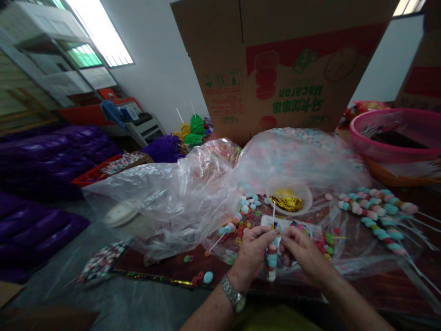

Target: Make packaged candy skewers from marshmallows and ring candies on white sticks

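My left hand point(252, 252) is closed around the upper part of a marshmallow skewer point(272, 263). Its white stick points up past my fingers, and the pastel candies hang below them. Close beside it, my right hand point(302, 252) pinches at the base of the stick; whatever is between those fingertips is too small to make out. Just beyond my hands, a clear round bowl point(308, 205) holds gold twist ties point(286, 202). Another skewer point(231, 225) rests on loose candy rings and marshmallows to the left.
Several skewers point(379, 202) lie at the right. Plastic bags point(289, 156) of marshmallows stand before a large cardboard box point(220, 69). A pink basin point(375, 143) is at the far right. Loose candies lie near the table's front edge, and more skewers point(103, 259) lie at lower left.
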A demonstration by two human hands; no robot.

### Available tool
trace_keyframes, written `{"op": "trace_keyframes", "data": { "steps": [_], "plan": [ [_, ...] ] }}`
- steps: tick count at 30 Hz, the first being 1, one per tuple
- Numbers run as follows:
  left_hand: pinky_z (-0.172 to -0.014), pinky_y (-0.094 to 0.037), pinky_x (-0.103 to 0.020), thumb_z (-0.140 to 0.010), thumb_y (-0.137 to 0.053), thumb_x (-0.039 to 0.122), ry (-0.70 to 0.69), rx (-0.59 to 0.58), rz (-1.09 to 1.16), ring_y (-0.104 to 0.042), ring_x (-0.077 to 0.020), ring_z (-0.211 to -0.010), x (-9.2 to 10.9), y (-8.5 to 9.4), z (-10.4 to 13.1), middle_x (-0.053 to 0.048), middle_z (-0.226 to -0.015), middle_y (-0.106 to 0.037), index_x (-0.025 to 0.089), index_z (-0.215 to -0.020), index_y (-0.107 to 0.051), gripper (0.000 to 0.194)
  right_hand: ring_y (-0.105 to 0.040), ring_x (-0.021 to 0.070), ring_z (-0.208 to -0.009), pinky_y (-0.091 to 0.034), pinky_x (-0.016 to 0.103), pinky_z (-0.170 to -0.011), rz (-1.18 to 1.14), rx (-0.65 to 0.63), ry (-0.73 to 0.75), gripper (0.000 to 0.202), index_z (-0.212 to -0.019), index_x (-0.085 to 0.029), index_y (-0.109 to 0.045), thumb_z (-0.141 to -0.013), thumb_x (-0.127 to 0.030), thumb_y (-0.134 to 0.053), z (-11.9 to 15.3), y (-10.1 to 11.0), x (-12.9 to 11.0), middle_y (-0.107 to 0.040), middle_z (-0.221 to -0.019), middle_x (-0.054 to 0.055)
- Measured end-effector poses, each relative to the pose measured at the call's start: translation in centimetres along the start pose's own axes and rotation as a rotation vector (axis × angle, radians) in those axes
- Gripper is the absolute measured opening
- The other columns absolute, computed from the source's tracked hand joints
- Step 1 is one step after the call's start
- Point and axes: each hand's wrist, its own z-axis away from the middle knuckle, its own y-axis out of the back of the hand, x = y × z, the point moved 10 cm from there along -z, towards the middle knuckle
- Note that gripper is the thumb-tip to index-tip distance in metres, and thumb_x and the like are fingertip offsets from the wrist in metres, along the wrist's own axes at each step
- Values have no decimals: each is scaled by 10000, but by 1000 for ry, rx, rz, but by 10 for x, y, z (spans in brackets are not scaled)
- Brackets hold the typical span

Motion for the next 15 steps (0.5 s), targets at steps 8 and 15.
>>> {"op": "trace_keyframes", "data": {
  "steps": [8,15],
  "plan": [
    [-435,-347,-165,-644,-656,322,-34,-23,-78,-435,-64,-434,1,-12,-2,43,-482,-486,131,-683,-596,204,-498,125,-638,-392,231,-581,382,-122,351,187,-763,-187,-543,-859,-333,-478,16,-13,-49,-538,-679,-10],
    [-394,-284,-160,-721,-556,376,-12,-57,-247,-401,-65,-435,-12,-7,4,38,-543,-488,142,-744,-578,237,-436,106,-525,-346,212,-502,294,-133,238,214,-1055,-205,-440,-863,-299,-435,-1,-19,-16,-440,-581,-74]
  ]
}}
